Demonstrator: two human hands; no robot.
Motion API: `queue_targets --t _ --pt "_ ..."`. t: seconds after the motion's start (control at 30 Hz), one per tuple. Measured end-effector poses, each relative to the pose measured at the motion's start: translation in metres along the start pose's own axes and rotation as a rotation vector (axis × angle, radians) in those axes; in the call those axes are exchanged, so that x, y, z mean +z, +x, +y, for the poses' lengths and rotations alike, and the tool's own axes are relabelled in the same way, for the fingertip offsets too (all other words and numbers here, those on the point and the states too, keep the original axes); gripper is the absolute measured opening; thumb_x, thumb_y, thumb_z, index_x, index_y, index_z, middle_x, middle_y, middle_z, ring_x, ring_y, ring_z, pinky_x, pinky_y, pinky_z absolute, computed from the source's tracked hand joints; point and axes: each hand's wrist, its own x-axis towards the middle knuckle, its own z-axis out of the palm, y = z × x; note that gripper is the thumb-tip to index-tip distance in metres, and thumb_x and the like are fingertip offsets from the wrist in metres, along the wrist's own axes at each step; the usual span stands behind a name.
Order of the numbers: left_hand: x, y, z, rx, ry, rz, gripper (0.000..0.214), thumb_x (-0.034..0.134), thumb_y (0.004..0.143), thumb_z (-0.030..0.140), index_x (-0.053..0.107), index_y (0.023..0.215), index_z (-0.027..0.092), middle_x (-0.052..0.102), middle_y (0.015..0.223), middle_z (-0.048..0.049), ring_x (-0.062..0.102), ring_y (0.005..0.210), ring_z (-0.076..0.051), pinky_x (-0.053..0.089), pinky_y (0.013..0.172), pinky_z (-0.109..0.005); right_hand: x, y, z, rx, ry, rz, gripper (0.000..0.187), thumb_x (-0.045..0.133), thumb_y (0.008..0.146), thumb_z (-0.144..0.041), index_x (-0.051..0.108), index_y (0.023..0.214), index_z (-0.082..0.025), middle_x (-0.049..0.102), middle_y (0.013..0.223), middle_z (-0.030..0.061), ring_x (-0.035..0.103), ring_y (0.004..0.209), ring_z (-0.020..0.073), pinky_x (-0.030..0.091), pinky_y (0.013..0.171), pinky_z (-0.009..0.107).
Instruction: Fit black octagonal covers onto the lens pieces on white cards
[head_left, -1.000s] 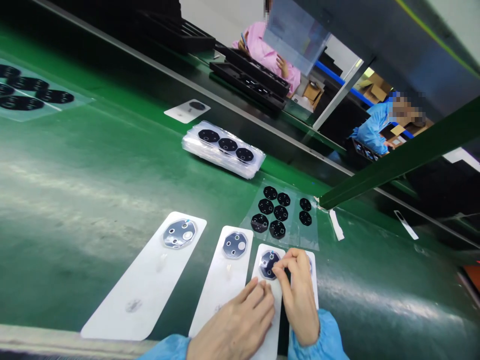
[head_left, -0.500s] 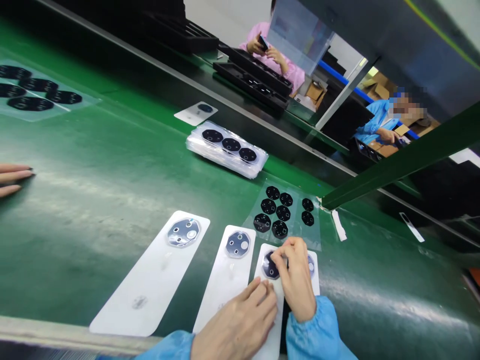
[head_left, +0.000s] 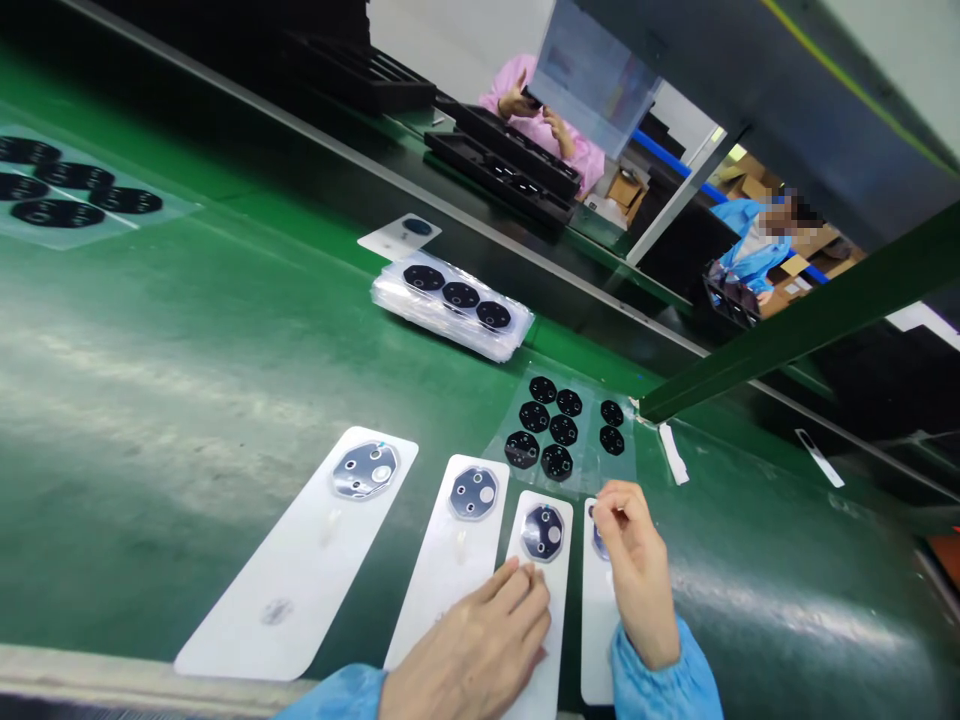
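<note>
Several white phone back covers lie in a row on the bench, each bearing a dark octagonal camera decal near its top. My left hand [head_left: 487, 640] rests with fingers laid out on the third phone back cover [head_left: 551, 590], below its decal [head_left: 542, 532]. Over the top of the rightmost phone back cover [head_left: 598, 630], my right hand [head_left: 636, 560] has thumb and fingertips pinched together. That hand partly hides the cover's decal, and anything between its fingertips is too small to make out. Left of my hands lie a second cover [head_left: 465, 555] and a larger-looking one [head_left: 315, 560].
Beyond my hands lies a clear sheet of black octagonal stickers [head_left: 581, 465]. Behind it are a stack of bagged stickers [head_left: 450, 310] and another white cover [head_left: 386, 240]. A green post [head_left: 787, 325] slants across the right. Two co-workers sit opposite.
My right hand has moved right, off the third cover's decal to the rightmost cover. My left hand stays put. Another person's fingers at the left edge have gone from view.
</note>
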Motion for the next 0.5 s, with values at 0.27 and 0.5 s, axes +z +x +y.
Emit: queue_targets --t 0.27,0.5 --pt "-0.014 0.021 -0.017 -0.162 -0.28 -0.152 0.021 0.036 0.086 0.002 0.051 0.085 0.016 0.055 0.084 -0.0035 0.052 0.073 -0.018 0.044 0.06 -0.028 -0.004 -0.02 0.016 0.133 0.397 -0.015 0.019 0.061 0.081 -0.035 0.048 0.084 -0.022 0.051 0.073 -0.0018 0.044 0.058 0.0102 0.041 0.05 0.022" --pt "-0.001 0.043 -0.029 -0.32 -0.336 -0.244 0.019 0.039 0.087 0.004 0.051 0.081 0.016 0.051 0.085 -0.0023 0.049 0.078 -0.018 0.044 0.066 -0.031 -0.012 -0.024 0.033 0.21 0.444 -0.14 0.017 0.067 0.076 -0.033 0.059 0.081 -0.019 0.051 0.08 0.0012 0.047 0.063 0.0113 0.044 0.052 0.021"
